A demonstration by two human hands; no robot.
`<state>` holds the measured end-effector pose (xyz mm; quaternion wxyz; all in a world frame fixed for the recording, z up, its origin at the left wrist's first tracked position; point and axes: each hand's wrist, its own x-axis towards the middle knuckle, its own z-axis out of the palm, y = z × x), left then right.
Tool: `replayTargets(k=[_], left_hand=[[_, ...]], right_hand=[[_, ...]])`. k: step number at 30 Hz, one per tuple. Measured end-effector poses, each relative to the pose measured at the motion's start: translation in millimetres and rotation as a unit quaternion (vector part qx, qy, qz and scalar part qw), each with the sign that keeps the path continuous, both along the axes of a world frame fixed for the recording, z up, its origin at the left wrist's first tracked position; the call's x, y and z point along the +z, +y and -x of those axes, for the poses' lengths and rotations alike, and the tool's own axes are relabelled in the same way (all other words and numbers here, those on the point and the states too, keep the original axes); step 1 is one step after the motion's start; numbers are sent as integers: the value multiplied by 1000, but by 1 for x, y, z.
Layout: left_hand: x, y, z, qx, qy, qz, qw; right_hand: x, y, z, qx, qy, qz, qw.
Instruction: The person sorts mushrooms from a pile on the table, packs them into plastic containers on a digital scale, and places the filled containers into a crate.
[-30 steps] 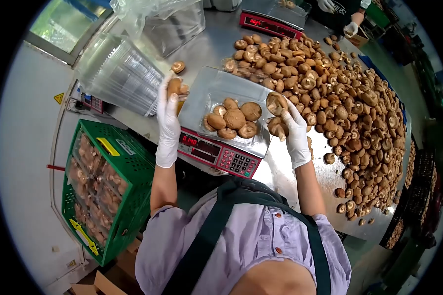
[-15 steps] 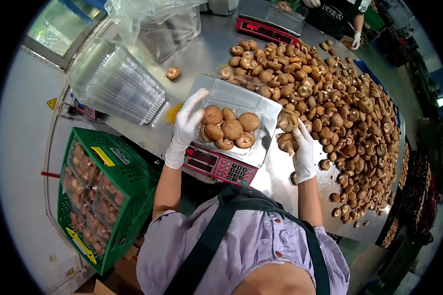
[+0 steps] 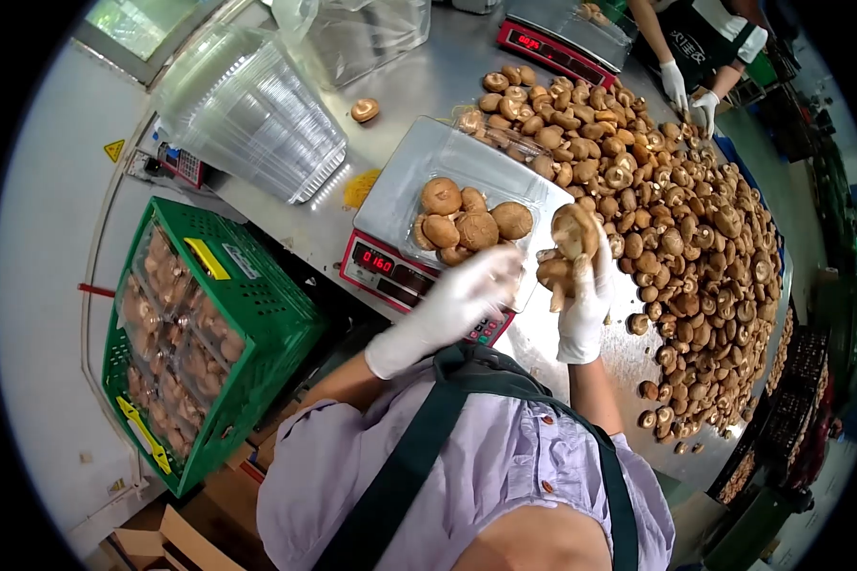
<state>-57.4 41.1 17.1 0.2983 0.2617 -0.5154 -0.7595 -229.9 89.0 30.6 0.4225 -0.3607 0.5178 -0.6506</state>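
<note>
White-gloved, my left hand (image 3: 452, 305) reaches across the front of the red scale (image 3: 390, 271), beside the clear tray's near right corner; its fingertips are blurred, and whether they hold anything is unclear. Several brown mushrooms (image 3: 476, 229) lie in the clear tray (image 3: 533, 205) on the scale's metal plate. Red digits on the display look like 0160. To the right of the tray, my right hand (image 3: 586, 314), also gloved, is closed on mushrooms (image 3: 575, 233), a large one with its underside showing and more below it.
A big mushroom pile (image 3: 686, 257) covers the table's right side. Nested clear trays (image 3: 257, 114) lean at the left, near a lone mushroom (image 3: 364, 110). A green crate (image 3: 209, 333) holds packed mushrooms. Behind are a second scale (image 3: 557, 52) and a co-worker's gloved hands (image 3: 690, 103).
My left hand let go of a mushroom in the tray, then moved right across the scale's front toward my right hand. My right hand keeps its mushrooms. The co-worker's hands now reach the pile.
</note>
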Motion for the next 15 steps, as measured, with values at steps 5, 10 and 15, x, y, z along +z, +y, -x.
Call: replayTargets(k=[5, 10, 15], left_hand=[[-14, 21, 28, -73, 68, -223, 970], [-11, 16, 27, 47, -43, 175, 982], [-29, -11, 26, 174, -180, 536, 806]], right_hand=[[-23, 24, -12, 14, 75, 21, 997], [-17, 20, 7, -63, -18, 66, 996], [-73, 38, 53, -166, -2, -18, 986]])
